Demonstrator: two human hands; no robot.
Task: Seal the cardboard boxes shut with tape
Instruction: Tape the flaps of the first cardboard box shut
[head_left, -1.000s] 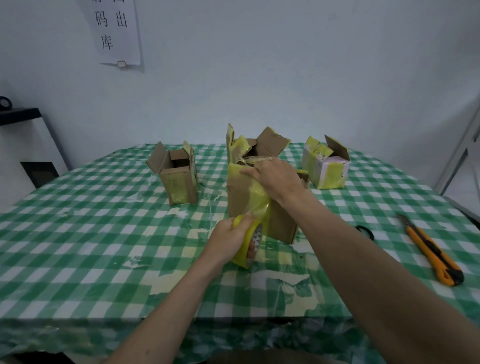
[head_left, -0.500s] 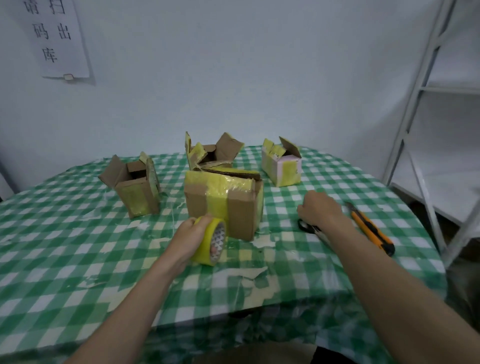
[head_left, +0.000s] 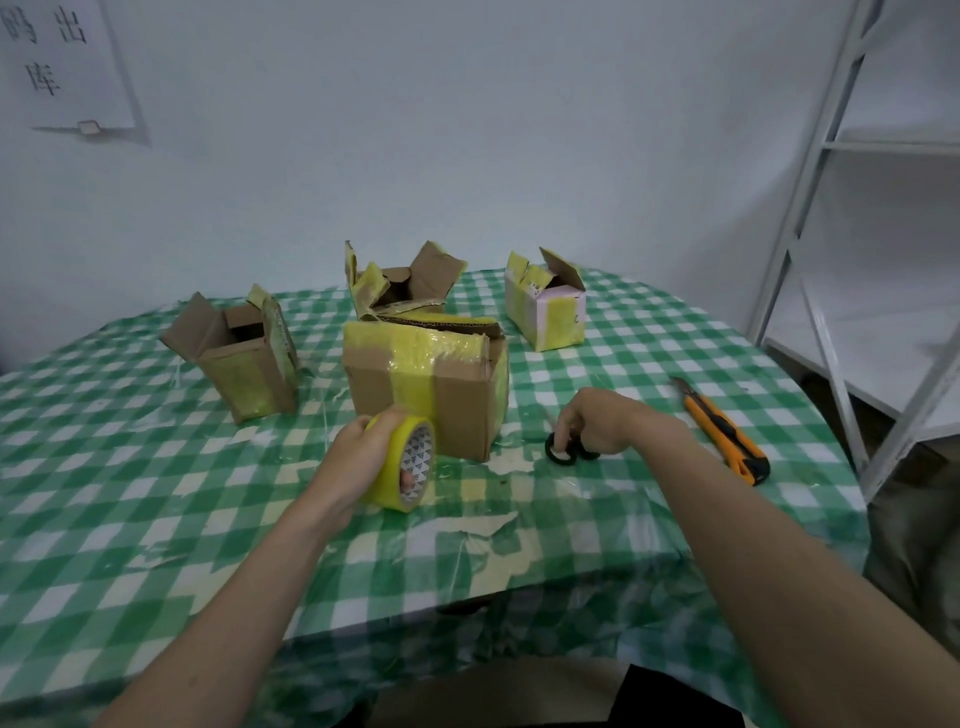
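The tape roll (head_left: 402, 465) was gripped by the left hand (head_left: 358, 457); at three o'clock of it, the scissors (head_left: 566, 449) were clasped by the curled fingers of the right hand (head_left: 602, 421).

The taped box (head_left: 423, 382) is sitting at the middle of the surface (head_left: 130, 467), with the tape roll (head_left: 402, 465) just near of it. Three open boxes are standing farther back: one left (head_left: 239, 353), one directly behind (head_left: 400, 283), one right (head_left: 548, 306). The scissors (head_left: 563, 449) and, farther right, the knife (head_left: 724, 431) are lying right of it.
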